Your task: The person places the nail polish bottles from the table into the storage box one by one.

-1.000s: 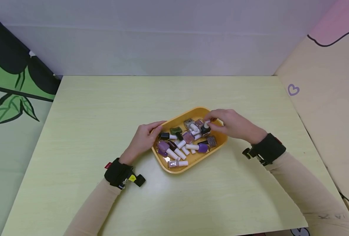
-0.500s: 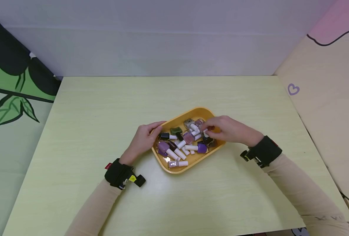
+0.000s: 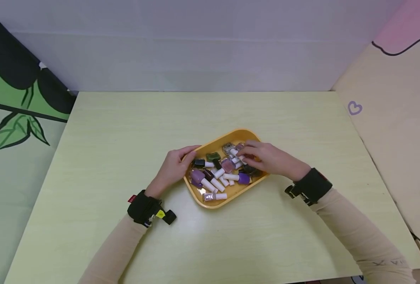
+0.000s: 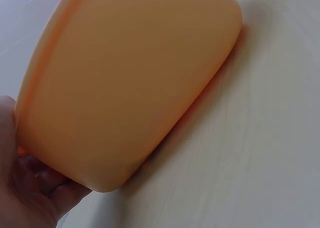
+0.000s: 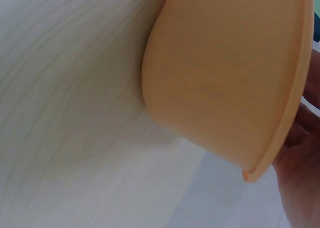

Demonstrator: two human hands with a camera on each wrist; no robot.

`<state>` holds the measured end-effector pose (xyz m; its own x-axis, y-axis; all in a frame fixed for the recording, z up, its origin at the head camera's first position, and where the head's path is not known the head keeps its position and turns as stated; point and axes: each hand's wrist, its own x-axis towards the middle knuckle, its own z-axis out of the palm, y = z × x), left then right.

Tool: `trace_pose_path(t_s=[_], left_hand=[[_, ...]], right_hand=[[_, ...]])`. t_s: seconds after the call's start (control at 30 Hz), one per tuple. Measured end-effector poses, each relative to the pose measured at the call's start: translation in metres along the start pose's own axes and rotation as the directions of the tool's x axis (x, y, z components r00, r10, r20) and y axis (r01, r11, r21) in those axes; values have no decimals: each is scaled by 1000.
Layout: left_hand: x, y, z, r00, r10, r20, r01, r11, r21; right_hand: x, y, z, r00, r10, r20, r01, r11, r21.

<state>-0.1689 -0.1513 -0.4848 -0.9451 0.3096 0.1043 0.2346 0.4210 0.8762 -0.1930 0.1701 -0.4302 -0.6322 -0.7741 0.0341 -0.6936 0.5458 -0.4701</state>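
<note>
A yellow plastic tray [image 3: 199,203] stands on the table, holding several nail polish bottles, most with white caps. My left hand [image 3: 172,167] grips the tray's left end, thumb over the rim and fingers outside; the left wrist view shows the fingers against the tray's wall [image 4: 125,78]. Inside the right end, my right hand [image 3: 266,157] pinches a nail polish bottle by its white cap; the fingers hide part of it. Below those fingers lies a dark bottle [image 3: 249,170]. A bright purple bottle [image 3: 244,178] and a glittery silver one [image 3: 210,196] are nearer the front.
The pale wooden table [image 3: 124,130] extends around the tray on all sides. A plain wall [image 3: 195,59] rises behind it, with painted panels at left and right. Black camera straps [image 3: 144,209] are on both wrists.
My right hand has moved left and slightly toward me within the tray, from the right rim to above the white caps. The left hand and tray have stayed put.
</note>
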Motion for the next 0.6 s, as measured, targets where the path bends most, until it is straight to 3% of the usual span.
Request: trace_pose_path(t_s=[0.33, 0.47, 0.6], left_hand=[[4, -5, -2, 999, -40, 17, 41, 998, -46], [3, -7, -5, 997, -69, 19, 70, 995, -66], [3, -7, -7, 995, -93, 16, 94, 993, -68]], right_hand=[[-6, 0, 2, 997, 62, -55, -58, 997, 56], [-14, 4, 3, 988, 53, -148, -41, 995, 87], [-24, 9, 7, 960, 31, -277, -2, 995, 102]])
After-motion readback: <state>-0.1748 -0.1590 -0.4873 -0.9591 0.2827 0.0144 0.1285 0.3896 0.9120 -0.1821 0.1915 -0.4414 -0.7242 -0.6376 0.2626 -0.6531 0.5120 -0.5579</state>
